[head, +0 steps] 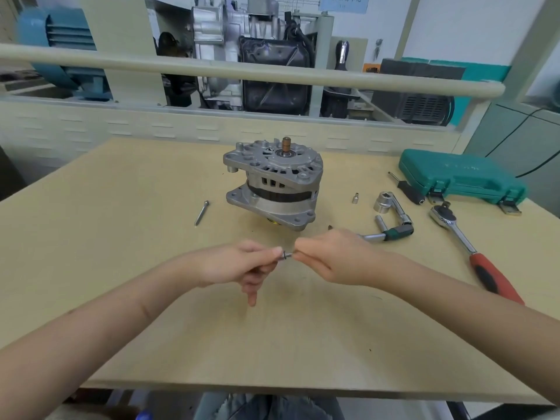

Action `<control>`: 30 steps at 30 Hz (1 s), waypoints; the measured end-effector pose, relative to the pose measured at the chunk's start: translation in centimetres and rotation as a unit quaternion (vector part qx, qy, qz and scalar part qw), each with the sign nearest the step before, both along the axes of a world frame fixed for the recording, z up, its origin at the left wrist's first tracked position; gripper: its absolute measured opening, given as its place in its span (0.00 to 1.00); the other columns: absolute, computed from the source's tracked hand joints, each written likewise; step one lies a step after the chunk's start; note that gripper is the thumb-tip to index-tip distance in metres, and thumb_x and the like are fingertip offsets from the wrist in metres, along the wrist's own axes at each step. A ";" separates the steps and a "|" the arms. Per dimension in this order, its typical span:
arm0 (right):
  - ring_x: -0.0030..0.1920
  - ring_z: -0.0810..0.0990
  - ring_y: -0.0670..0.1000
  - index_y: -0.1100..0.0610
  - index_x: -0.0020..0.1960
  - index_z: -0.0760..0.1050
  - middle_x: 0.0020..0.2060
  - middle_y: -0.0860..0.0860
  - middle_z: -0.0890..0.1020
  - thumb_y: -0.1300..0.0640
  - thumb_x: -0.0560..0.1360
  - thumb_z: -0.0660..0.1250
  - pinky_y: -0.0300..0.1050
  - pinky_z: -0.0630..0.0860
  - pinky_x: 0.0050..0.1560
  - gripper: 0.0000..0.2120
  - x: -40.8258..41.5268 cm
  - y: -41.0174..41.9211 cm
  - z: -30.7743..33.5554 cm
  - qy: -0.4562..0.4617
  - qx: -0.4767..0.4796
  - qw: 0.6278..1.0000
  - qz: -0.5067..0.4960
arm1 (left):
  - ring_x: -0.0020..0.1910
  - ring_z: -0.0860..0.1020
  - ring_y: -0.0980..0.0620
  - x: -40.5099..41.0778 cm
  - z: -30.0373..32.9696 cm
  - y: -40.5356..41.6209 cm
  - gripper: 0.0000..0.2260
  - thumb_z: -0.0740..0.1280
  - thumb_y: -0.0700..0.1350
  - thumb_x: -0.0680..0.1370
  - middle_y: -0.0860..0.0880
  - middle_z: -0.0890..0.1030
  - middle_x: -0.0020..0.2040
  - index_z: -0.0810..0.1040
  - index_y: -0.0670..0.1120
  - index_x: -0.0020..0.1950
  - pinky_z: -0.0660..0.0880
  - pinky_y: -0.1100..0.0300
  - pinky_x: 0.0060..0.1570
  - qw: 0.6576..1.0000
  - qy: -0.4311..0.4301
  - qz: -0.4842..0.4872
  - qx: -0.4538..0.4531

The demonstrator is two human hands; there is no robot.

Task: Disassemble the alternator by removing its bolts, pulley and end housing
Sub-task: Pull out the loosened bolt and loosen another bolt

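Silver-grey alternator (272,183) with copper-brown shaft tip, pale tan table (121,268), teal tool case (460,177), red-and-black ratchet handle (494,277), silver bolt (201,213)

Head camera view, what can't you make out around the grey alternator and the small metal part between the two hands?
- Small metal bolt: mostly hidden by the left hand and right hand pinching it.
- Grey metal alternator: underside against the wooden table; only a brass sliver shows.
- Blue wall sign: cut off by the top edge, text blurred.

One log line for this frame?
hands: both pinch bolt | alternator: upright, untouched | loose bolt: left of it
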State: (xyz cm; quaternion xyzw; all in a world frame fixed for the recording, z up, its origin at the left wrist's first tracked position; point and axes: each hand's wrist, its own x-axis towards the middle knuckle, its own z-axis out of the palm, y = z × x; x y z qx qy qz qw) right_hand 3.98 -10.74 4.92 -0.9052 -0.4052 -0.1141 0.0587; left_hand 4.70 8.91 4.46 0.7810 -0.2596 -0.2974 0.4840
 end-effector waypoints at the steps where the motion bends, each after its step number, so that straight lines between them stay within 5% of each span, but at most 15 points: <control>1: 0.26 0.65 0.50 0.58 0.37 0.67 0.24 0.49 0.68 0.55 0.80 0.56 0.43 0.59 0.30 0.14 0.2 0.2 -0.3 0.029 0.006 1.000 -0.009 | 0.25 0.67 0.54 0.2 0.1 0.0 0.18 0.54 0.50 0.80 0.55 0.63 0.25 0.63 0.48 0.30 0.74 0.59 0.36 0.994 -0.090 0.011 0.061; 4: 0.27 0.65 0.43 0.53 0.34 0.62 0.25 0.45 0.65 0.56 0.80 0.55 0.37 0.61 0.32 0.15 0.9 -0.1 -0.4 0.152 0.047 0.986 -0.053 | 0.39 0.75 0.51 0.2 0.0 0.0 0.12 0.57 0.51 0.80 0.50 0.74 0.38 0.75 0.46 0.46 0.70 0.56 0.42 0.865 -0.455 -0.008 0.212; 6: 0.28 0.66 0.41 0.50 0.33 0.62 0.26 0.45 0.66 0.56 0.80 0.55 0.32 0.64 0.33 0.17 0.7 -0.2 0.2 0.183 0.076 0.978 -0.066 | 0.43 0.76 0.46 -0.1 -0.1 -0.3 0.16 0.58 0.53 0.79 0.45 0.76 0.43 0.76 0.41 0.53 0.74 0.53 0.41 0.780 -0.581 -0.027 0.229; 7: 0.29 0.67 0.41 0.50 0.32 0.62 0.26 0.46 0.66 0.56 0.80 0.54 0.32 0.64 0.34 0.17 0.6 -0.2 0.4 0.191 0.083 0.976 -0.064 | 0.40 0.77 0.45 -0.3 0.1 -0.5 0.18 0.56 0.53 0.78 0.44 0.77 0.41 0.77 0.39 0.51 0.75 0.52 0.39 0.770 -0.599 -0.025 0.218; 10: 0.28 0.66 0.41 0.51 0.33 0.62 0.26 0.45 0.66 0.56 0.80 0.55 0.34 0.63 0.34 0.16 0.1 -0.2 1.3 0.171 0.059 0.982 -0.048 | 0.38 0.72 0.46 -0.6 0.6 -1.1 0.16 0.52 0.52 0.80 0.49 0.72 0.37 0.70 0.42 0.44 0.71 0.52 0.40 0.793 -0.572 -0.012 0.208; 14: 0.25 0.62 0.43 0.57 0.37 0.64 0.25 0.44 0.62 0.58 0.80 0.55 0.40 0.55 0.32 0.13 -0.2 -0.6 2.2 0.112 0.018 0.994 -0.001 | 0.28 0.68 0.57 -0.4 1.1 -1.0 0.14 0.55 0.48 0.80 0.55 0.65 0.28 0.60 0.48 0.35 0.63 0.64 0.31 0.911 -0.396 -0.004 0.118; 17: 0.24 0.61 0.42 0.57 0.39 0.64 0.24 0.43 0.60 0.56 0.80 0.54 0.40 0.59 0.31 0.12 -0.6 -0.7 2.6 0.091 0.019 0.996 0.013 | 0.24 0.72 0.59 -0.6 1.4 -0.6 0.15 0.56 0.48 0.80 0.55 0.69 0.23 0.62 0.46 0.34 0.64 0.68 0.29 0.955 -0.288 0.011 0.076; 20: 0.24 0.65 0.42 0.54 0.35 0.63 0.23 0.43 0.60 0.57 0.79 0.54 0.35 0.61 0.30 0.14 -1.1 -0.5 2.1 0.112 0.084 0.990 0.004 | 0.25 0.69 0.56 -0.8 1.6 -0.3 0.16 0.53 0.52 0.80 0.55 0.66 0.24 0.61 0.49 0.34 0.62 0.64 0.29 0.918 -0.383 -0.016 0.102; 22: 0.26 0.67 0.40 0.51 0.32 0.62 0.21 0.44 0.64 0.57 0.80 0.55 0.31 0.63 0.31 0.18 -1.3 -0.6 1.5 0.189 0.141 0.971 -0.028 | 0.27 0.66 0.53 -0.9 1.8 -0.1 0.15 0.53 0.53 0.79 0.55 0.65 0.27 0.65 0.46 0.36 0.63 0.59 0.30 0.852 -0.505 -0.043 0.132; 25: 0.22 0.64 0.41 0.50 0.31 0.65 0.19 0.41 0.66 0.54 0.80 0.54 0.29 0.61 0.25 0.18 -1.6 -0.7 1.1 0.340 0.199 0.917 -0.065 | 0.23 0.70 0.48 -1.1 1.8 0.4 0.17 0.57 0.49 0.76 0.47 0.72 0.27 0.72 0.38 0.35 0.65 0.65 0.22 0.762 -0.626 -0.078 0.146; 28: 0.21 0.63 0.41 0.51 0.32 0.66 0.18 0.42 0.65 0.53 0.80 0.54 0.29 0.60 0.24 0.17 -1.6 -0.4 1.1 0.365 0.197 0.906 -0.083 | 0.24 0.70 0.50 -0.8 1.1 0.5 0.15 0.57 0.47 0.75 0.46 0.73 0.27 0.73 0.38 0.35 0.63 0.63 0.21 0.750 -0.642 -0.071 0.141; 30: 0.23 0.66 0.41 0.51 0.32 0.64 0.20 0.43 0.65 0.55 0.80 0.55 0.31 0.62 0.27 0.17 -1.5 -0.4 0.9 0.272 0.142 0.949 -0.071 | 0.26 0.68 0.51 -0.6 0.5 0.2 0.14 0.59 0.47 0.78 0.48 0.70 0.28 0.71 0.42 0.35 0.61 0.60 0.27 0.793 -0.593 -0.055 0.129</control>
